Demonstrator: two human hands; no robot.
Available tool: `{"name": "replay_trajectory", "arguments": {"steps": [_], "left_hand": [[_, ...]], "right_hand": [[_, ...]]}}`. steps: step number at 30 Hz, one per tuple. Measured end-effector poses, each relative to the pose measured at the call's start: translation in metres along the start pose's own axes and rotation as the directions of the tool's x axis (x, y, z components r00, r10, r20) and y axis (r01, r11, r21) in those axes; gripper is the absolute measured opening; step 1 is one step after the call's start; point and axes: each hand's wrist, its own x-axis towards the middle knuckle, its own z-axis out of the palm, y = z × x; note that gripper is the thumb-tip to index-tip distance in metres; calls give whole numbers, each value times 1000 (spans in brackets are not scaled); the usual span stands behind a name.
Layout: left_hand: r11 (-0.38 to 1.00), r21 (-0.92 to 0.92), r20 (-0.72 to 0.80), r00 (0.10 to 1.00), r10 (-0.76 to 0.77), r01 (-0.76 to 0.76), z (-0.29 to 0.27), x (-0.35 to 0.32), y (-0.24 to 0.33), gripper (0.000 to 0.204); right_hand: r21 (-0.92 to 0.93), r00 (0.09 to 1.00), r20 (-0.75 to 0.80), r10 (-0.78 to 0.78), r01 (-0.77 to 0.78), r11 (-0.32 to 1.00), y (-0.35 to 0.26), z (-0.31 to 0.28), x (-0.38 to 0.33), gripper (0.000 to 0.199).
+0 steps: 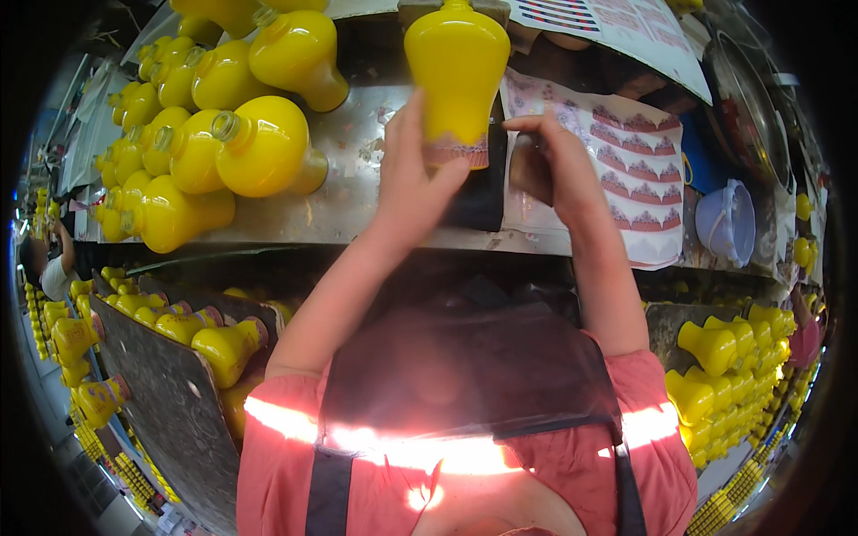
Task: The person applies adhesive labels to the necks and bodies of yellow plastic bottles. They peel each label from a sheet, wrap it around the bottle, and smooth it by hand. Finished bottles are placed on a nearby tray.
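A glossy yellow ceramic bottle [456, 62] lies on the bench in front of me, its narrower end toward me. Round that end runs a pink patterned decal band [458, 152] with a scalloped edge. My left hand [416, 174] is closed on the bottle's left side, the thumb pressed at the band. Just right of the bottle, my right hand [565, 156] is curled with its index finger pointing at it. A flat brownish piece [533, 171] shows under that hand's fingers; its kind is unclear. Beside it lies a sheet of matching decals [636, 170].
Several yellow bottles [264, 147] lie at the left of the bench. A lilac bucket [727, 223] and a large metal basin [746, 107] stand at the right. Boards [170, 366] with more bottles flank me below. Another person [58, 263] is at the far left.
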Motion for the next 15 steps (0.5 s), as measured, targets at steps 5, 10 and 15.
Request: {"name": "replay_trajectory", "arguments": {"steps": [5, 10, 15], "left_hand": [[996, 84, -41, 998, 46, -43, 7, 0, -4, 89], [993, 42, -14, 994, 111, -110, 5, 1, -9, 87], [998, 36, -45, 998, 46, -44, 7, -1, -12, 91]], "right_hand": [[-310, 885, 182, -430, 466, 829, 0, 1, -5, 23], [-672, 534, 277, -799, 702, 236, -6, 11, -6, 36], [-600, 478, 509, -716, 793, 104, -12, 9, -11, 32]]}}
